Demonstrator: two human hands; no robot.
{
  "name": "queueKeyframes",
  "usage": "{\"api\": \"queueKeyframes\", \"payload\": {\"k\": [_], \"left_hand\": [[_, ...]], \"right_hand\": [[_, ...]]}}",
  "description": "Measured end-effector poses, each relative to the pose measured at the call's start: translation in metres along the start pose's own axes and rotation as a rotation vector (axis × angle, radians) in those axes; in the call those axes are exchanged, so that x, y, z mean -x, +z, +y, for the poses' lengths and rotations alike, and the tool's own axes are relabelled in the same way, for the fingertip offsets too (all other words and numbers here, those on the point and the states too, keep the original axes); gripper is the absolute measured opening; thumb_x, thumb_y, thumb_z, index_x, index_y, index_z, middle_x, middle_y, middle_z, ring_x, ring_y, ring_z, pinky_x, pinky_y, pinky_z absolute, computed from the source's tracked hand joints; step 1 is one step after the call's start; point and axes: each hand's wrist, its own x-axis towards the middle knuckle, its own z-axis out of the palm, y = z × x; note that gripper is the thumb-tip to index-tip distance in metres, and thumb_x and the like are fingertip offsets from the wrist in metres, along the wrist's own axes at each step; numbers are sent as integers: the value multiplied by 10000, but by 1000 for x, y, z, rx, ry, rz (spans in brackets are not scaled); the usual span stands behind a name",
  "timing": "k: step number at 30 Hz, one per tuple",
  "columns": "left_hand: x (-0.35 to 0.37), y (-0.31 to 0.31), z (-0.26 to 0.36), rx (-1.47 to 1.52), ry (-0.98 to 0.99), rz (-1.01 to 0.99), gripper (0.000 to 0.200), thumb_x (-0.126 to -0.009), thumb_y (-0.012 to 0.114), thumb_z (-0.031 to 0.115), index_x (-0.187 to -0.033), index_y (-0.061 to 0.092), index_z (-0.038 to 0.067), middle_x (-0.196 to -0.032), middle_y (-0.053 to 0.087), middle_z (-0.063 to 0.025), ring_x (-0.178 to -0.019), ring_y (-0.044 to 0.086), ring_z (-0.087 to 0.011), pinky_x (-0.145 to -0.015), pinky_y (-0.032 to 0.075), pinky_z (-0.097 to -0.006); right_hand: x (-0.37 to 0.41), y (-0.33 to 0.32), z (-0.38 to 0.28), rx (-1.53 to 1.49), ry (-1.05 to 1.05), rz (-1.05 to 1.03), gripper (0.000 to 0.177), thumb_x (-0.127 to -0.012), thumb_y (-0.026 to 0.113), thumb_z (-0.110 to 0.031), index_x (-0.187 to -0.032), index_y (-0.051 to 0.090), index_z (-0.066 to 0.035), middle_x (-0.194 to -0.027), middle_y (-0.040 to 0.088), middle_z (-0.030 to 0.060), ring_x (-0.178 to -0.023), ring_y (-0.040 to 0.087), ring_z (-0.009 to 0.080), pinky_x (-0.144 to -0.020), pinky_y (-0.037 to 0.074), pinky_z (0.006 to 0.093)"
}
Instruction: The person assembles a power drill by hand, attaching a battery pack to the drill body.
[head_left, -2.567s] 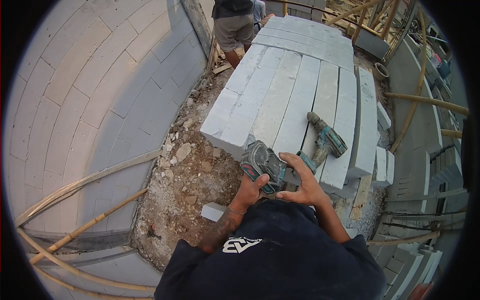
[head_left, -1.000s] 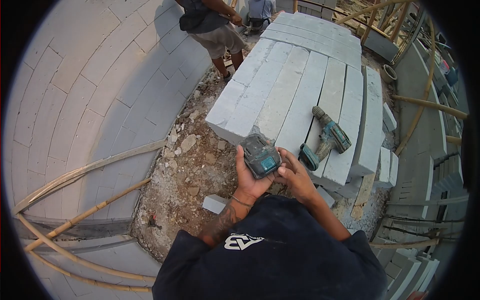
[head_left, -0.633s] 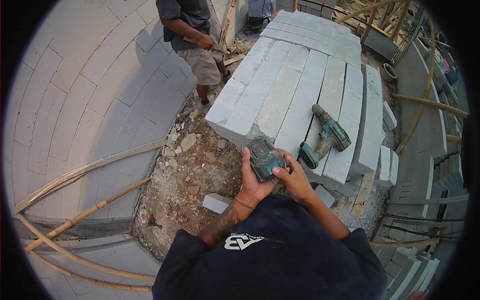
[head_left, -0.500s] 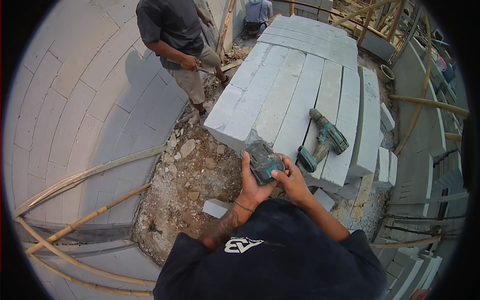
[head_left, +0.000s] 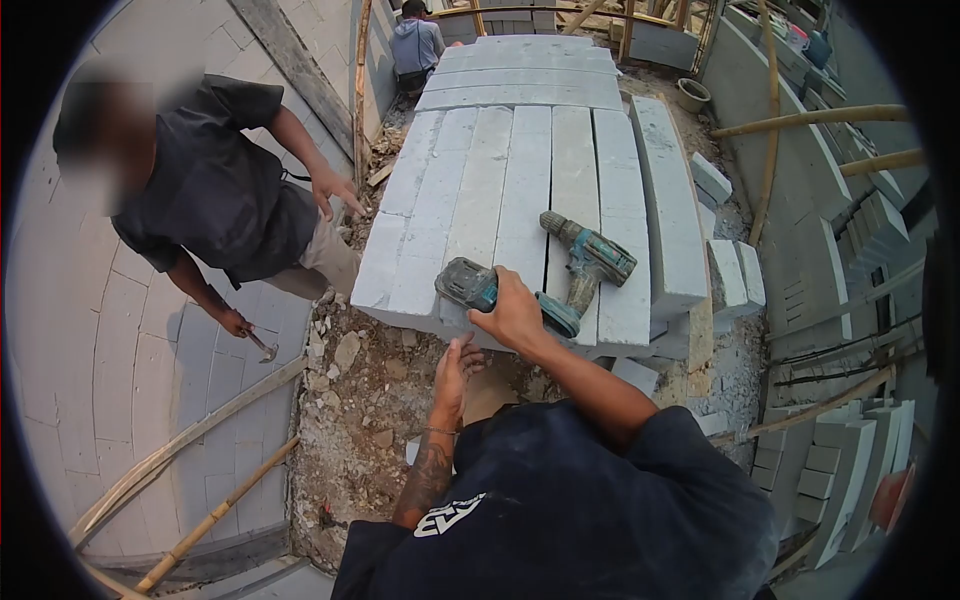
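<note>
A dark battery pack with a teal end [head_left: 468,284] is at the near left part of the stacked pale blocks [head_left: 482,180]. My right hand [head_left: 517,315] has its fingers round the teal end. Below it, nearer my body, my left hand [head_left: 457,370] is off the pack with nothing in it, its fingers partly spread. A teal and black cordless drill [head_left: 590,265] lies on the blocks just right of my right hand, its chuck pointing up and left; my right hand partly hides its base.
At the left stands a co-worker [head_left: 215,180] with a hammer [head_left: 265,347] in one hand. Another person [head_left: 415,45] is at the far end. Bamboo poles [head_left: 215,515] cross at the lower left, rubble [head_left: 350,400] covers the ground, and a wall [head_left: 770,190] runs along the right.
My left hand has let go of the battery pack and dropped lower. My right hand has carried the pack left over the blocks. The co-worker has come closer, and the view has shifted.
</note>
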Motion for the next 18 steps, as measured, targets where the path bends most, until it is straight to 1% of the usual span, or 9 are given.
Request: {"api": "queueKeyframes", "payload": {"k": [1, 5, 7, 9, 11, 12, 13, 15, 18], "left_hand": [[3, -9, -6, -148, 47, 73, 587, -924, 442, 516, -1240, 476, 24, -1037, 541, -68, -936, 540, -160, -789, 441, -304], [15, -97, -82, -500, -228, 361, 537, -917, 491, 446, -1223, 495, 4, -957, 574, -86, -808, 571, -169, -706, 468, -322], [46, -142, -126, -543, -363, 522, 446, -880, 558, 429, -1026, 593, 8, -840, 597, -69, -704, 584, -170, -602, 450, -303], [79, -178, -168, -447, -555, 681, 441, -857, 585, 422, -1001, 608, 6, -820, 620, -86, -719, 597, -203, -602, 447, -337], [121, -235, -216, -1577, -157, 184, 449, -834, 609, 406, -1020, 617, -3, -780, 632, -105, -718, 606, -235, -640, 461, -360], [139, -238, -227, -1694, -152, 135, 448, -834, 610, 404, -1022, 617, -2, -781, 633, -108, -722, 607, -237, -644, 461, -361], [148, -235, -232, -1615, -258, 152, 448, -833, 610, 403, -1025, 617, -1, -783, 635, -111, -726, 609, -239, -648, 462, -361], [161, -228, -237, -1403, -417, 234, 446, -832, 611, 401, -1030, 617, 0, -786, 638, -116, -733, 613, -244, -656, 464, -362], [154, -213, -239, -1135, -480, 331, 445, -831, 611, 397, -1037, 618, 3, -791, 643, -124, -744, 618, -251, -668, 466, -363]], "right_hand": [[-14, 4, -2, 30, -7, 36, 743, -646, 741, -296, -1211, 426, 70, -1108, 535, 232, -991, 555, 383, -843, 464, 432], [-67, 7, -2, 148, 47, 25, 713, -649, 748, -278, -1191, 425, 53, -1102, 528, 226, -978, 550, 386, -815, 472, 441], [-76, 9, 7, 138, 122, -10, 703, -641, 762, -281, -1170, 432, 45, -1113, 525, 232, -997, 544, 388, -830, 472, 427], [-75, 2, 18, 203, 78, -46, 696, -659, 757, -278, -1185, 427, 36, -1119, 527, 225, -1002, 545, 383, -841, 467, 422], [-57, -7, 26, 265, 38, -108, 689, -677, 752, -275, -1201, 423, 28, -1125, 529, 218, -1007, 545, 378, -852, 462, 418], [-46, -22, 20, 127, -65, 51, 637, -702, 739, -254, -1196, 444, 18, -1120, 536, 209, -1009, 547, 365, -857, 458, 408], [-36, -37, 17, -13, -166, 209, 585, -726, 726, -234, -1191, 465, 8, -1115, 543, 199, -1010, 548, 352, -862, 453, 398], [-18, -60, 32, -94, -190, 321, 466, -760, 703, -218, -1132, 525, -2, -1081, 564, 167, -1012, 549, 301, -861, 437, 393], [16, -81, 59, -130, 78, 422, 349, -776, 690, -184, -1044, 578, 10, -991, 592, 164, -943, 572, 287, -842, 445, 373]]}}
